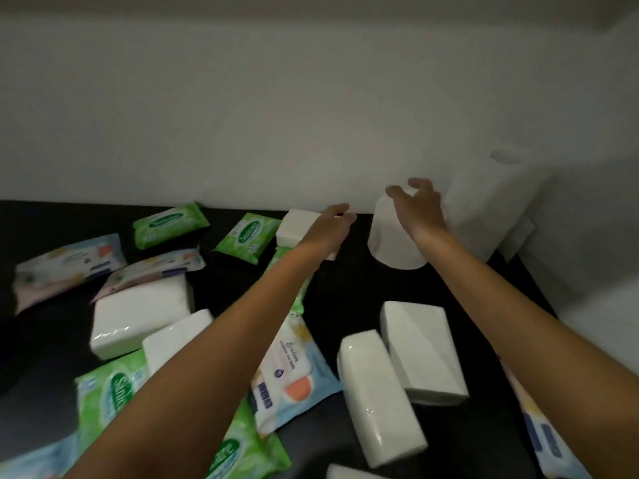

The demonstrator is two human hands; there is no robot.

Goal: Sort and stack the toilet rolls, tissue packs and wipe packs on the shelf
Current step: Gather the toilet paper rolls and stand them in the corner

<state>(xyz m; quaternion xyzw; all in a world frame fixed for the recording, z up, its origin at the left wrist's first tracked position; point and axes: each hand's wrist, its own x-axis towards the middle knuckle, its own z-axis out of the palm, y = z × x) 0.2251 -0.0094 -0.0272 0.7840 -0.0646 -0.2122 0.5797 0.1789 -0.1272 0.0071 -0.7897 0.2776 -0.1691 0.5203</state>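
Head view: at 1 o'clock, the right hand (pixel 420 210) was spread open over the toilet roll (pixel 390 243); the left hand (pixel 326 229) lay flat on a tissue pack (pixel 294 228).

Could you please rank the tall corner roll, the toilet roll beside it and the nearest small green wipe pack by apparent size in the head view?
1. tall corner roll
2. toilet roll
3. small green wipe pack
All sit by the back wall, so nearness hardly skews this.

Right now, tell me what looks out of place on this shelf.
The packs on the shelf are jumbled: green wipe packs, blue wipe packs and white tissue packs lie mixed at skewed angles, some overlapping. Only the toilet rolls at the back right stand upright by the wall.
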